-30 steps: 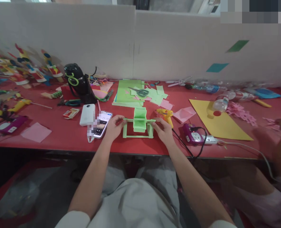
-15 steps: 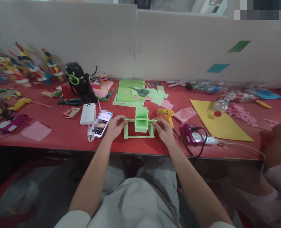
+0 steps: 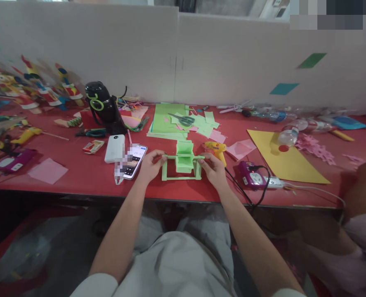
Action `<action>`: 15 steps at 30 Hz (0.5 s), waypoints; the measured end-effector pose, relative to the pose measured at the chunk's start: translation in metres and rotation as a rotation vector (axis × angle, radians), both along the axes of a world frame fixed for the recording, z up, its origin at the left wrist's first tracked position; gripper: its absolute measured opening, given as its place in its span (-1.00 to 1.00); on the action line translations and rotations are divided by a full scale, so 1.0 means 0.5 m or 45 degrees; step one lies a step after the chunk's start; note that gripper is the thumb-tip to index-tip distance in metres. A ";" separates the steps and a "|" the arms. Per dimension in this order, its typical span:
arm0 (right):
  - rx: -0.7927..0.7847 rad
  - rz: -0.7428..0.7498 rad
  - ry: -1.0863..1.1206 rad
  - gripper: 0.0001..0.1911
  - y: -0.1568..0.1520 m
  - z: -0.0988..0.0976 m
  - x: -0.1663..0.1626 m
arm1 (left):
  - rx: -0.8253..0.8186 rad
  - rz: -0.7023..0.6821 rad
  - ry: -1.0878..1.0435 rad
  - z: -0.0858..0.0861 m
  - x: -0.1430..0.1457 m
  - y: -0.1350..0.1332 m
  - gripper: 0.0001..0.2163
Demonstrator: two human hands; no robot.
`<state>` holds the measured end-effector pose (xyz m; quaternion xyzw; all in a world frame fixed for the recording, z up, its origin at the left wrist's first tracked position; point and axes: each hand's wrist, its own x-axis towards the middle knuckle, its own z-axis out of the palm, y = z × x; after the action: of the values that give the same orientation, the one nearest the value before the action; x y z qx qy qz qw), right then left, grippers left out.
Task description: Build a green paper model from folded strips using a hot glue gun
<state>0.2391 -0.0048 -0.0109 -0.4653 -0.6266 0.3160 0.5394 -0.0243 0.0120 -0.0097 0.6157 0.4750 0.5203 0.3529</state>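
A light green paddle wheel (image 3: 184,164), seemingly made of paper, sits in the middle of a matching green stand (image 3: 183,178) near the table's front edge. A thin green axle (image 3: 170,156) runs sideways through the wheel, across the top of the stand. My left hand (image 3: 152,166) pinches the axle's left end between thumb and fingers. At the right end, my right hand (image 3: 213,169) has the same pinch grip. Just beyond my right hand lies a yellow glue gun (image 3: 219,149). A phone (image 3: 134,163) rests left of my left hand.
Scissors (image 3: 185,119) lie on green paper sheets (image 3: 164,117) behind the wheel. A purple power strip (image 3: 252,175) with a black cord is at right, beside a yellow sheet (image 3: 297,165). A black bottle (image 3: 105,109) stands at left. Another person's arm (image 3: 364,185) shows at far right.
Both hands stay at the axle ends, and the wheel and stand hold nearly the same position. No clear movement shows on the table.
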 end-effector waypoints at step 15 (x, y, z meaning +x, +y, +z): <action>0.096 0.023 -0.036 -0.78 0.000 0.000 0.004 | 0.049 0.070 0.048 -0.007 0.001 -0.004 -0.75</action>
<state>0.2410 -0.0050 -0.0107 -0.4435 -0.6497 0.2903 0.5449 -0.0239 0.0101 -0.0131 0.6188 0.4882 0.5271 0.3176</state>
